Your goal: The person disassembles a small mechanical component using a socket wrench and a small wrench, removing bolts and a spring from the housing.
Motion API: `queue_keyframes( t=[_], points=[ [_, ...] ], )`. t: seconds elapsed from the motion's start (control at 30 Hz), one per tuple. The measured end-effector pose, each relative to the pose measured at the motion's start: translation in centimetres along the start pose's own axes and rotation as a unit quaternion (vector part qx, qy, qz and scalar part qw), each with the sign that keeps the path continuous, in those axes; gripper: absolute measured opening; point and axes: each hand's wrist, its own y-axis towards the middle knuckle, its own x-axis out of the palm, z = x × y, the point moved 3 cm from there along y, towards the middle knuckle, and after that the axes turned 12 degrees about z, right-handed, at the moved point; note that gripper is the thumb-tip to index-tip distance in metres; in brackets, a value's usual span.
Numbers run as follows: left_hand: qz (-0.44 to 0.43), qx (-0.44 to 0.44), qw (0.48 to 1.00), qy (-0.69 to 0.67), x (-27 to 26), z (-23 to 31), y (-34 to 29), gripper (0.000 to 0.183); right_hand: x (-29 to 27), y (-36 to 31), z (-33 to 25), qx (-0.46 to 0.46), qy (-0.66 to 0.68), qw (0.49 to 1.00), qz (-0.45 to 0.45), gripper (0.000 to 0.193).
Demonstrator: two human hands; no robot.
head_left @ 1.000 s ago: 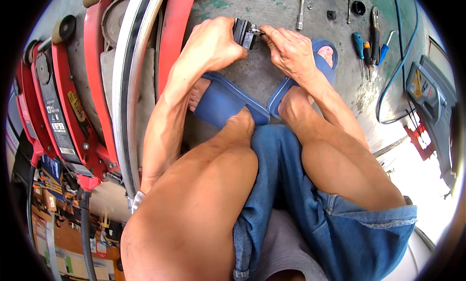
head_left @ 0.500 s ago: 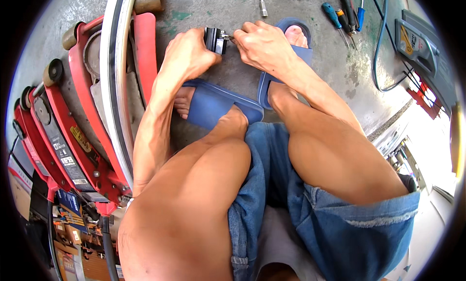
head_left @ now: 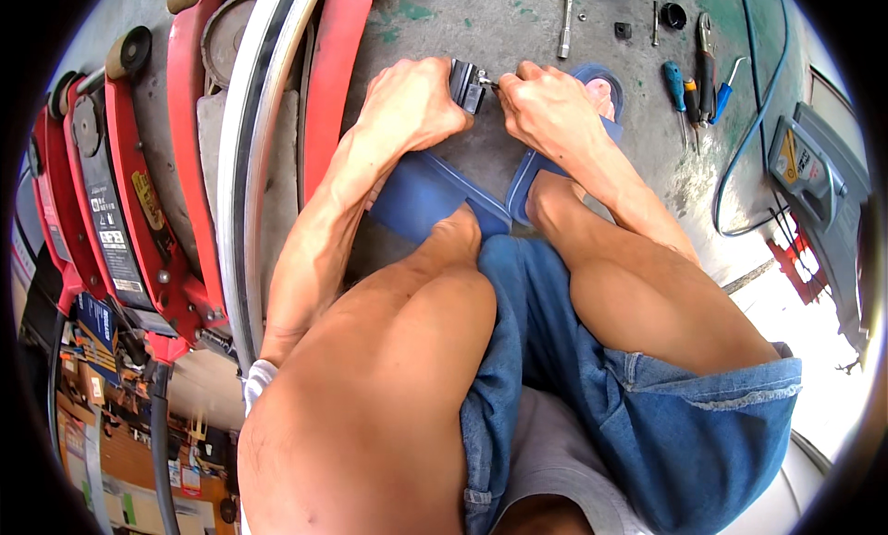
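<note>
My left hand [head_left: 412, 100] is closed around a small black block-shaped part [head_left: 466, 84] with a shiny, ridged face. Its thumb and fingers hide much of that part's left side. A little metal fitting [head_left: 485, 80] sticks out from the block's right side. Close beside it, my right hand [head_left: 550, 105] is closed in a pinch at the fitting's outer end; a thin dark piece shows at the fingertips, too small to name. Both hands hover over the concrete floor, just beyond my blue slippers [head_left: 427, 195].
Red floor jacks [head_left: 134, 193] and a curved silver-black strip [head_left: 242, 156] stand at left. On the floor lie a socket wrench [head_left: 567, 22], a black ring [head_left: 673, 16], a blue screwdriver [head_left: 675, 86], pliers [head_left: 707, 59] and a blue-handled hook [head_left: 727, 96]. A blue hose [head_left: 760, 119] passes a grey case [head_left: 814, 165].
The view has shifted, so hands and floor items sit further right and lower, and more small parts show at the top. Both hands keep their grip on the block and fitting.
</note>
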Motion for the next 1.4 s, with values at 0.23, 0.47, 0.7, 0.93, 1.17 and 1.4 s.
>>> queue_keyframes(
  t=[0.23,0.47,0.7,0.93,1.17,1.4],
  points=[
    [0.010,0.020,1.000,0.000,0.2,0.1,-0.3,0.055,0.3,0.1,0.6,-0.008,0.018,1.000,-0.011,0.014],
    [0.019,0.015,1.000,0.012,0.8,-0.2,-0.6,0.061,-2.8,1.9,1.1,0.049,0.086,0.990,-0.098,0.030],
    [0.003,0.007,1.000,-0.001,0.7,-0.1,-0.6,0.059,-5.3,5.7,9.4,0.161,-0.070,0.972,0.158,0.048],
    [0.009,0.018,1.000,-0.004,0.7,-0.2,-0.6,0.056,-0.8,6.4,11.4,0.313,0.039,0.932,0.178,0.047],
    [0.010,0.023,1.000,-0.011,0.8,-0.5,-0.7,0.052,-4.5,8.1,9.3,0.209,0.132,0.931,0.268,0.025],
    [0.015,0.014,0.999,-0.027,0.8,-0.5,-0.7,0.050,-3.2,5.8,5.7,-0.086,0.206,0.974,-0.046,0.026]
  ],
)
